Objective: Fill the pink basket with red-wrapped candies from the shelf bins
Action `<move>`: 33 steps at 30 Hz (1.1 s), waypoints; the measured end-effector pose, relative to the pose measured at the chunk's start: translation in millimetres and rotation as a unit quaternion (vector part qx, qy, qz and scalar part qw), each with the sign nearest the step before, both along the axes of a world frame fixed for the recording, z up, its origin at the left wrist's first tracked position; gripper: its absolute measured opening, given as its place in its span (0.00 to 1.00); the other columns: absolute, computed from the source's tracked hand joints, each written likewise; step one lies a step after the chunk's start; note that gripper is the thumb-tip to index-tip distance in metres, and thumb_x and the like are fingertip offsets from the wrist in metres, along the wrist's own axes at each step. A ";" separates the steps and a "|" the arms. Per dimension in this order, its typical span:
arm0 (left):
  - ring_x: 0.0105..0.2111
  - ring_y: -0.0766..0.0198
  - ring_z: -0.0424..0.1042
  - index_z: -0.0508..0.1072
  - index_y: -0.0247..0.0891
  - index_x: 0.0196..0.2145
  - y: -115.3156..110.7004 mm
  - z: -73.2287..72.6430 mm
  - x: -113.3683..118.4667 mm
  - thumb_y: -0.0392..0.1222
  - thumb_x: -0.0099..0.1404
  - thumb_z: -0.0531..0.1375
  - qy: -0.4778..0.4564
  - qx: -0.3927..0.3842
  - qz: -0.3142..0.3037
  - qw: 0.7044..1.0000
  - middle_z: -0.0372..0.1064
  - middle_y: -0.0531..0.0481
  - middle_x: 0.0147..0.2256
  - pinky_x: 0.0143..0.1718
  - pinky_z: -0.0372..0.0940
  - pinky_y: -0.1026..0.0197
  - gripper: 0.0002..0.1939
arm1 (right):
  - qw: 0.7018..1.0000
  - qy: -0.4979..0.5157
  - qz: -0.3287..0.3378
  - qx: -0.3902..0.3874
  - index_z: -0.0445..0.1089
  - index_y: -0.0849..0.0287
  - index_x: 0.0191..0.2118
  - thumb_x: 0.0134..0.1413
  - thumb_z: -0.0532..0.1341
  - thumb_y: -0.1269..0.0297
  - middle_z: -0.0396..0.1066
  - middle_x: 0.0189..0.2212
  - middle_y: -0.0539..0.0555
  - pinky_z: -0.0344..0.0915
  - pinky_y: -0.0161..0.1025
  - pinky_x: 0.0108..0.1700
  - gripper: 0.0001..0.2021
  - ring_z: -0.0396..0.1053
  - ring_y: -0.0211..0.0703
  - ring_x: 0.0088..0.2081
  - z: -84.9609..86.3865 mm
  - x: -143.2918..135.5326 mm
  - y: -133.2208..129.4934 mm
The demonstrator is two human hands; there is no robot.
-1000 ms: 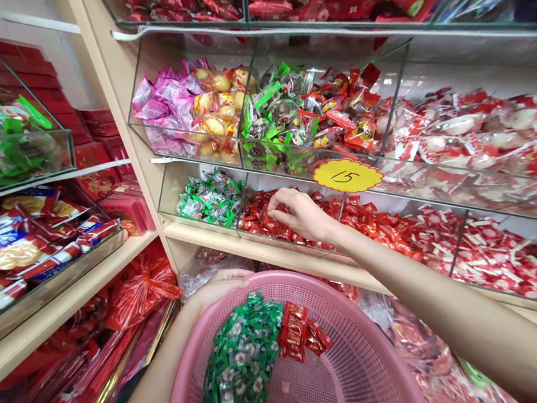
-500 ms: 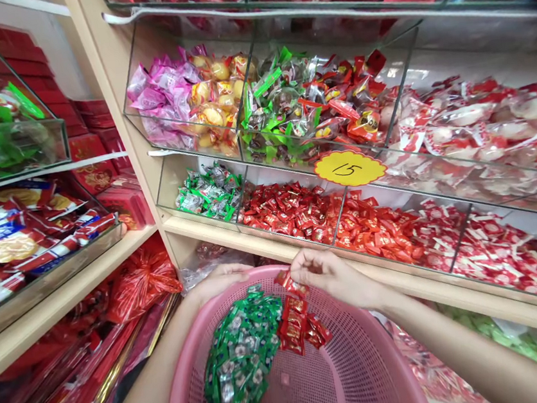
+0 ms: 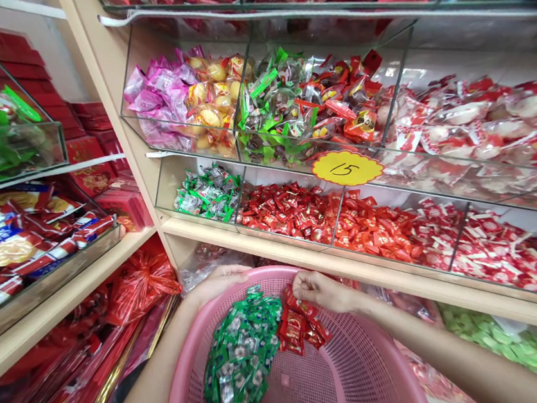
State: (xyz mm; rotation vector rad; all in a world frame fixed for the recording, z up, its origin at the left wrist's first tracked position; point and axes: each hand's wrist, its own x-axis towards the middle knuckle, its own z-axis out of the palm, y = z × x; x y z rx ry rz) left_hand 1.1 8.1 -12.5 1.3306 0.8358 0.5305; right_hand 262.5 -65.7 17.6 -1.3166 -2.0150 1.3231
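Observation:
A pink plastic basket [image 3: 389, 369] fills the lower middle of the view. My left hand [image 3: 222, 283] is closed on its far left rim, with the fingers partly hidden. Inside the basket, green-wrapped sweets [image 3: 242, 359] lie heaped on the left. A smaller pile of red-wrapped sweets [image 3: 293, 331] sits beside them near the far wall. My right hand [image 3: 314, 289] is over the far right part of the basket, its fingers pinched at the red packets at the top of that pile.
Behind the basket, a wooden shelf edge [image 3: 264, 244] runs across, below clear bins of red sweets [image 3: 293, 211] and green-silver sweets [image 3: 209, 192]. A yellow price tag [image 3: 347, 167] marked 15 hangs above. Packaged biscuits [image 3: 11, 240] stand on the left shelf.
My right hand has moved slightly down into the basket, lower against the red packets. My left hand stays at the rim.

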 end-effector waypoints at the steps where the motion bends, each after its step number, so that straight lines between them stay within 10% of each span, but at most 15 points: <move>1: 0.38 0.58 0.69 0.69 0.34 0.44 -0.4 0.6 -0.2 0.46 0.49 0.62 0.001 0.005 0.000 1.000 0.70 0.45 0.41 0.38 0.62 0.61 0.25 | 1.000 -0.009 0.002 -0.001 0.57 0.61 0.28 0.49 0.53 0.58 0.51 0.18 0.43 0.47 0.29 0.22 0.10 0.47 0.30 0.20 -2.1 -0.2 1.2; 12: 0.38 0.57 0.69 0.68 0.33 0.44 -3.3 4.3 0.5 0.46 0.49 0.62 -0.015 0.002 -0.006 1.000 0.70 0.44 0.41 0.40 0.62 0.60 0.25 | 0.972 -0.207 -0.050 0.099 0.59 0.60 0.29 0.42 0.51 0.76 0.59 0.21 0.45 0.51 0.29 0.25 0.06 0.54 0.31 0.23 -11.9 1.8 -3.7; 23: 0.39 0.56 0.69 0.69 0.35 0.44 -3.9 3.2 -0.4 0.47 0.50 0.61 0.005 0.014 0.004 1.000 0.70 0.45 0.41 0.39 0.63 0.59 0.24 | 0.851 -0.479 0.016 0.214 0.62 0.63 0.38 0.54 0.46 0.73 0.69 0.32 0.57 0.56 0.37 0.32 0.10 0.66 0.43 0.33 3.8 -13.0 -23.6; 33: 0.39 0.56 0.69 0.68 0.34 0.45 -0.4 -2.6 -2.2 0.46 0.51 0.60 0.001 0.017 -0.007 1.000 0.69 0.44 0.42 0.41 0.62 0.58 0.24 | 0.801 -0.524 -0.012 0.289 0.62 0.61 0.37 0.55 0.47 0.73 0.69 0.30 0.56 0.53 0.36 0.27 0.08 0.67 0.41 0.28 21.7 -14.6 -25.7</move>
